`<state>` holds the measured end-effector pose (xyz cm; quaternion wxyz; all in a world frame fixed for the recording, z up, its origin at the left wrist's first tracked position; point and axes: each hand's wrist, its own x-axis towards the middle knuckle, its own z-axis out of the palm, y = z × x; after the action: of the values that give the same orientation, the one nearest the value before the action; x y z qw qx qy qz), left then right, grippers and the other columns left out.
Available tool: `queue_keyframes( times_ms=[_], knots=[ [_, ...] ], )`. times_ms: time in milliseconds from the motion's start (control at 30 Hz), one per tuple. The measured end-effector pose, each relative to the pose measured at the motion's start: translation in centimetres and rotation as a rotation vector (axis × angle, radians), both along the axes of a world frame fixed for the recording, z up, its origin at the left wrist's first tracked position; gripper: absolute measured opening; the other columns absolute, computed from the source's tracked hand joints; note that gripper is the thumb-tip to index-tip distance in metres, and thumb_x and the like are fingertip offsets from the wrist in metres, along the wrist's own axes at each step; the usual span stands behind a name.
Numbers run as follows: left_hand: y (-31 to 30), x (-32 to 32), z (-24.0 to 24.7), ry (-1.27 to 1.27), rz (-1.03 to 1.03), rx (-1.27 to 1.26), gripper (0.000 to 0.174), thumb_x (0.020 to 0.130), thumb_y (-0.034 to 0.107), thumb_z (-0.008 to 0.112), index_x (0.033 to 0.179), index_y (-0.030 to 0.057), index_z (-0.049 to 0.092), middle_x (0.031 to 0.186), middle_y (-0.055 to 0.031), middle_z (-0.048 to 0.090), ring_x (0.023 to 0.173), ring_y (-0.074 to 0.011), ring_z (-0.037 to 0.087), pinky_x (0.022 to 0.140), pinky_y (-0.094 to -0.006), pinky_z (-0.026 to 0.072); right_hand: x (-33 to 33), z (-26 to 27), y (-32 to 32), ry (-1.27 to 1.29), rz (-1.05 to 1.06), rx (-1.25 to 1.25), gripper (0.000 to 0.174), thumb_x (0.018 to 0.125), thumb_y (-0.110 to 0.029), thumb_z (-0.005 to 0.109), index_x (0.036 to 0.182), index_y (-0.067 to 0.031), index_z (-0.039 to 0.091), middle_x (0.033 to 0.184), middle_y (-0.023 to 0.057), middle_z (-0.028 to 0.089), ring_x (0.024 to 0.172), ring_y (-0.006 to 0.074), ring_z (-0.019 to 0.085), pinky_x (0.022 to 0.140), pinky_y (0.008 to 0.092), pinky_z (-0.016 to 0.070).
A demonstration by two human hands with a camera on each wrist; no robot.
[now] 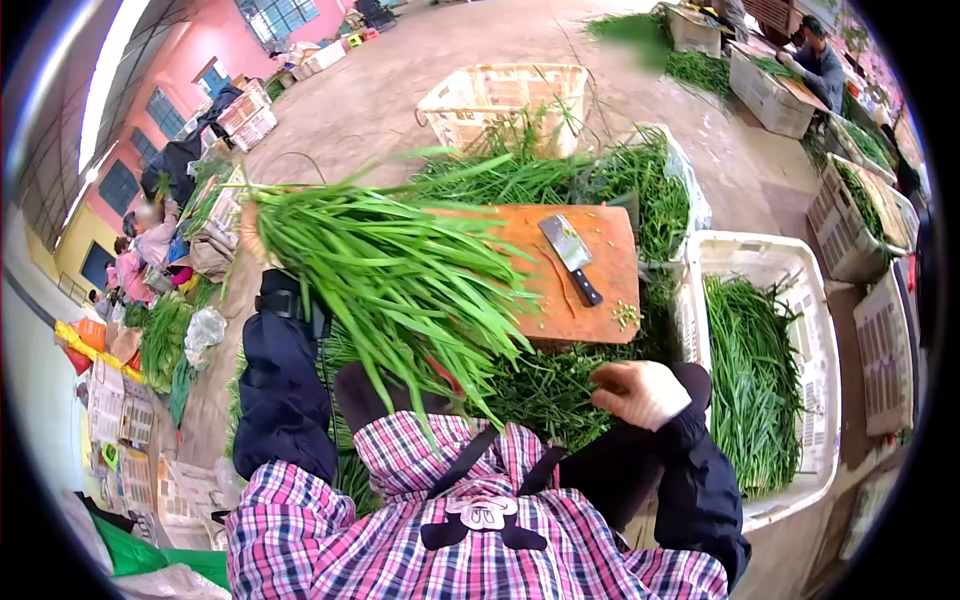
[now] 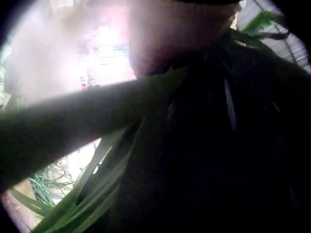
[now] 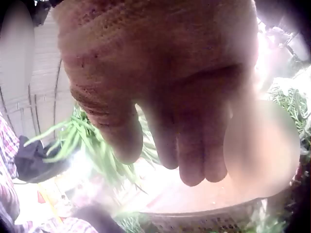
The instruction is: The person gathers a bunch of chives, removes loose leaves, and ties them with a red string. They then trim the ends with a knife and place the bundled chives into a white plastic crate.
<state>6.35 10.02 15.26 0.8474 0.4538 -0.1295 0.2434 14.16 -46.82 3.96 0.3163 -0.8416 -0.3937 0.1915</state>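
Observation:
My left hand [image 1: 254, 238] grips a big bunch of garlic chives [image 1: 390, 265] at its left end, raised above the lap. The long flat leaves fan out to the right, over part of the wooden chopping board [image 1: 590, 230]. In the left wrist view, dark leaves [image 2: 92, 204] fill much of the frame and the fingers are mostly hidden. My right hand [image 1: 640, 393] hangs in front of the board, near my knee, holding nothing; its fingers are loosely bent in the right wrist view. A cleaver [image 1: 568, 250] with a black handle lies on the board.
Right of the board stands a white plastic crate [image 1: 830, 400] filled with chives. Cut greens [image 1: 550, 390] heap below the board and more lie behind it. Another crate [image 1: 450, 100] stands farther back. At the far right a person [image 1: 822, 65] sits by crates.

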Motion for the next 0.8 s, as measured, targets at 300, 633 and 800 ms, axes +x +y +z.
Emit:
queue_keyframes(
  times_ms=[300, 633, 800],
  knots=[
    [-11.9, 6.0, 0.7, 0.078, 0.222, -0.008, 0.037, 0.079, 0.019, 0.074, 0.111, 0.0046, 0.061, 0.099, -0.0112, 0.067, 0.089, -0.0246, 0.067, 0.081, -0.0398, 0.0569, -7.7, 2.6, 11.7, 1.041, 0.469, 0.578, 0.064, 0.091, -0.027, 0.064, 0.143, -0.0013, 0.037, 0.135, 0.0143, 0.053, 0.123, 0.0240, 0.051, 0.106, 0.0346, 0.0372],
    [-23.2, 3.5, 0.8, -0.168, -0.059, 0.455, 0.044, 0.077, 0.020, 0.074, 0.113, 0.0020, 0.056, 0.106, -0.0100, 0.063, 0.109, -0.0218, 0.058, 0.108, -0.0432, 0.0362, -6.7, 1.6, 20.3, 1.697, 0.108, 1.547, 0.108, 0.066, -0.085, 0.053, 0.145, -0.0133, 0.034, 0.144, 0.0144, 0.041, 0.131, 0.0325, 0.040, 0.106, 0.0544, 0.0353],
    [-24.9, -0.7, -2.6, -0.289, -0.030, 0.371, 0.038, 0.082, 0.025, 0.070, 0.112, 0.0095, 0.053, 0.096, -0.0077, 0.056, 0.094, -0.0257, 0.054, 0.105, -0.0547, 0.0346, -4.0, -1.3, 19.5, 1.732, -0.099, 2.093, 0.069, 0.083, -0.064, 0.058, 0.129, -0.0122, 0.056, 0.129, 0.0109, 0.059, 0.118, 0.0317, 0.054, 0.105, 0.0549, 0.0395]
  ],
)
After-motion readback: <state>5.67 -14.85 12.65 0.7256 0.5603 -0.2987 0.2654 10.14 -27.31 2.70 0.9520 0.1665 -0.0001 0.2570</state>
